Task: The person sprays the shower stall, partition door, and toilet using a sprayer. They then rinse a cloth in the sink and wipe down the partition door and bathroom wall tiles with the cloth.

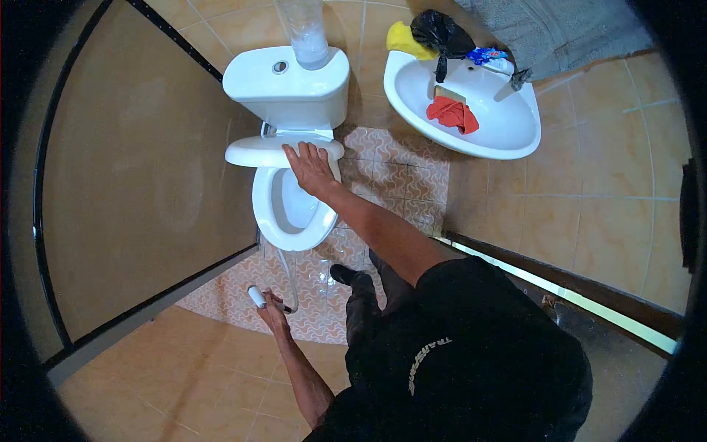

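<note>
My left hand (273, 313) is closed around a white bidet sprayer (257, 297), low and in front of the toilet. From the sprayer a pale hose (293, 276) loops up beside the toilet bowl. My right hand (311, 169) rests on the raised white toilet lid (254, 152), fingers stretched out across its edge. Below the lid, the white toilet seat and bowl (266, 206) are uncovered. Behind stands the toilet tank (294, 85) with a round flush button (280, 67) on top.
A clear plastic container (311, 48) stands on the tank. In the washbasin (508, 132) lies a red cloth (453, 115) against a sponge-like block; a black bag (442, 35) and yellow item (406, 40) sit on its rim. A grey towel (567, 33) hangs alongside. A brown partition (147, 147) borders the left.
</note>
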`<act>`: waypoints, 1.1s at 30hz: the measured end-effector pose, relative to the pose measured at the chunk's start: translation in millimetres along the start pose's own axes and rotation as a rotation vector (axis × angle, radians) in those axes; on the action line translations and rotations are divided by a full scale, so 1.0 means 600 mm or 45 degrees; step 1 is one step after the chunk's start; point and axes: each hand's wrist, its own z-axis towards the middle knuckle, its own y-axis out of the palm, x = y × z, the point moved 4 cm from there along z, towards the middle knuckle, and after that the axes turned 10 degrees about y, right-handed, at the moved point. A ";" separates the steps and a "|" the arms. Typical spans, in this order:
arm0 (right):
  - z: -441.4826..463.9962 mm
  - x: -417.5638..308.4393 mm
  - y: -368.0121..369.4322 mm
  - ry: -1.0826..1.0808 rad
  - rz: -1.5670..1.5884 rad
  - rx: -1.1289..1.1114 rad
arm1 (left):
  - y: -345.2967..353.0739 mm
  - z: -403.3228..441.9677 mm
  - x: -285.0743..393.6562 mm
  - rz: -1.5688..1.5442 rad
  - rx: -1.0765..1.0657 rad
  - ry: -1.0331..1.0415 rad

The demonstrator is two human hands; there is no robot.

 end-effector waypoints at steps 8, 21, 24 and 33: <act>-0.099 -0.035 0.037 -0.216 -0.125 0.070 | -0.005 -0.008 -0.024 -0.012 0.058 -0.036; -0.220 -0.026 0.246 -0.600 -0.305 -0.211 | -0.037 -0.056 -0.087 -0.265 0.341 0.035; -0.244 0.009 0.335 -0.650 -0.241 -0.218 | -0.053 -0.070 -0.121 -0.323 0.421 0.048; -0.269 0.046 0.474 -0.726 -0.348 -0.384 | -0.046 -0.088 -0.140 -0.417 0.565 0.079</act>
